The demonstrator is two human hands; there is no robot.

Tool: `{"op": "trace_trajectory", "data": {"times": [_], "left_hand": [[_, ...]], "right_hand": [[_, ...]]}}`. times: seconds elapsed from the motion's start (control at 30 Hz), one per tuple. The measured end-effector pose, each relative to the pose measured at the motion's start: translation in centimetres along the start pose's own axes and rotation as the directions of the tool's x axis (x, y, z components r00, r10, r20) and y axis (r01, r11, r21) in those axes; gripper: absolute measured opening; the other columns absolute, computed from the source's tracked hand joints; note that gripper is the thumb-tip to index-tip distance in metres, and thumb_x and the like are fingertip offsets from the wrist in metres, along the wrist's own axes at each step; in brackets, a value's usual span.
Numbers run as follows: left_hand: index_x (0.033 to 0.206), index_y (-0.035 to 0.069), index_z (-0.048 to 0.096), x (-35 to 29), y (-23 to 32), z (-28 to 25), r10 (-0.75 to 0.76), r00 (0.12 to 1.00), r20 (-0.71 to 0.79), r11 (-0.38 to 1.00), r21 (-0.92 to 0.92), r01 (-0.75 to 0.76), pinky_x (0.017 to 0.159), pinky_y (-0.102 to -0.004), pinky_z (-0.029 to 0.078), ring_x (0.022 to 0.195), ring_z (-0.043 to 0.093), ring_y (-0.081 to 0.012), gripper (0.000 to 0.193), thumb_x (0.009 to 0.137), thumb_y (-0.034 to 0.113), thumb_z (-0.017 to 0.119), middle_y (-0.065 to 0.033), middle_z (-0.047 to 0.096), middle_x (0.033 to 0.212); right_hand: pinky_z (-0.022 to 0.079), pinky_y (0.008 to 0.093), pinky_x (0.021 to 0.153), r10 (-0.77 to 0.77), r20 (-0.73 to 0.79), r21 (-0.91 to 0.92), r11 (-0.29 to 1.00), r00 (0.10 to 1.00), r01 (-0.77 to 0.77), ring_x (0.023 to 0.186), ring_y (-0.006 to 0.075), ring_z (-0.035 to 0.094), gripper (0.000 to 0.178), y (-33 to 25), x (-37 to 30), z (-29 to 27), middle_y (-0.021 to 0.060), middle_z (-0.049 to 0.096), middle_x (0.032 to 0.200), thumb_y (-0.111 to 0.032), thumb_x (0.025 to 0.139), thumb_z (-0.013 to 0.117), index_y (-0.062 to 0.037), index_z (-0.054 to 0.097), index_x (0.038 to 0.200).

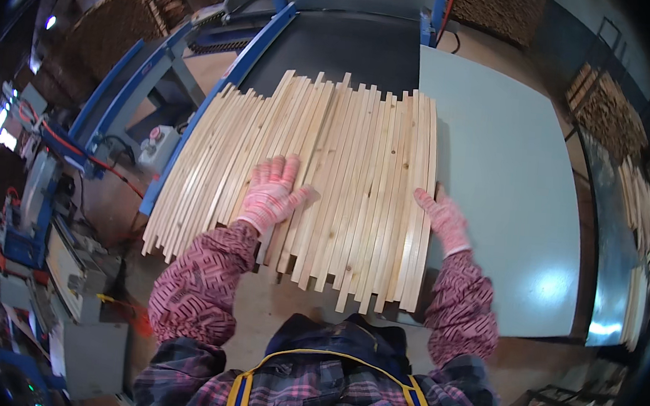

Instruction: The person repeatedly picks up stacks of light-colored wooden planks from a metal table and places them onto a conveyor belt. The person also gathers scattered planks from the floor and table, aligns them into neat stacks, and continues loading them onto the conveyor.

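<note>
A wide layer of pale wooden strips (pixel 342 181) lies side by side in front of me, on a black conveyor belt (pixel 354 47). Their ends are uneven, and the near ends overhang the belt toward me. My left hand (pixel 271 194), in a pink-and-white knit glove, rests flat on the strips left of the middle, fingers spread. In a matching glove, my right hand (pixel 446 217) is at the right edge of the layer, its thumb side against the outermost strip and its fingers stretched out. Neither hand grips a strip.
A smooth pale grey tabletop (pixel 507 196) adjoins the belt on the right. Along the left runs a blue machine frame (pixel 222 93), with a grey control box (pixel 160 146) beside it. Stacked wood (pixel 607 112) stands at the far right, near a metal-topped bench (pixel 617 267).
</note>
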State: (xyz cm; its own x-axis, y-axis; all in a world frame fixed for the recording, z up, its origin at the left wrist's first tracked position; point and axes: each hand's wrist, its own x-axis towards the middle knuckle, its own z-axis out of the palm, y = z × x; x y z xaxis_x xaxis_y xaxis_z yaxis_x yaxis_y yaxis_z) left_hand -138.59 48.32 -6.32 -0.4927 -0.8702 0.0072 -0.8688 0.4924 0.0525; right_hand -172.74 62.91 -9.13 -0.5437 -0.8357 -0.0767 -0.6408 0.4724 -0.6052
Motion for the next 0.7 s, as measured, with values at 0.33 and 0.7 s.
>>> {"op": "trace_trajectory", "data": {"times": [0.33,0.7], "left_hand": [[0.157,0.019,0.028,0.3,1.2,2.3,0.064,0.997,-0.044,0.997,-0.05,-0.067,0.123,-0.0509,0.007,0.15,0.018,-0.0418,0.079,0.094,0.063,0.048,-0.0215,0.027,0.159],[0.142,0.017,0.055,1.5,0.3,4.3,0.107,0.972,-0.209,0.989,-0.074,-0.125,0.121,-0.0452,0.022,0.144,0.031,-0.036,0.058,0.098,0.053,0.05,-0.0135,0.039,0.155]], "right_hand": [[0.041,0.0453,0.11,0.352,0.158,-0.229,0.922,0.923,-0.312,0.134,0.0347,0.051,0.117,-1.7,-0.2,-0.8,0.0233,0.051,0.145,-0.082,0.079,0.056,-0.0054,0.018,0.159],[0.042,0.0429,0.108,0.185,0.106,-0.009,0.983,0.977,-0.185,0.132,0.037,0.052,0.116,1.0,-0.4,-0.5,0.0257,0.053,0.142,-0.069,0.08,0.067,-0.0074,0.011,0.16]]}}
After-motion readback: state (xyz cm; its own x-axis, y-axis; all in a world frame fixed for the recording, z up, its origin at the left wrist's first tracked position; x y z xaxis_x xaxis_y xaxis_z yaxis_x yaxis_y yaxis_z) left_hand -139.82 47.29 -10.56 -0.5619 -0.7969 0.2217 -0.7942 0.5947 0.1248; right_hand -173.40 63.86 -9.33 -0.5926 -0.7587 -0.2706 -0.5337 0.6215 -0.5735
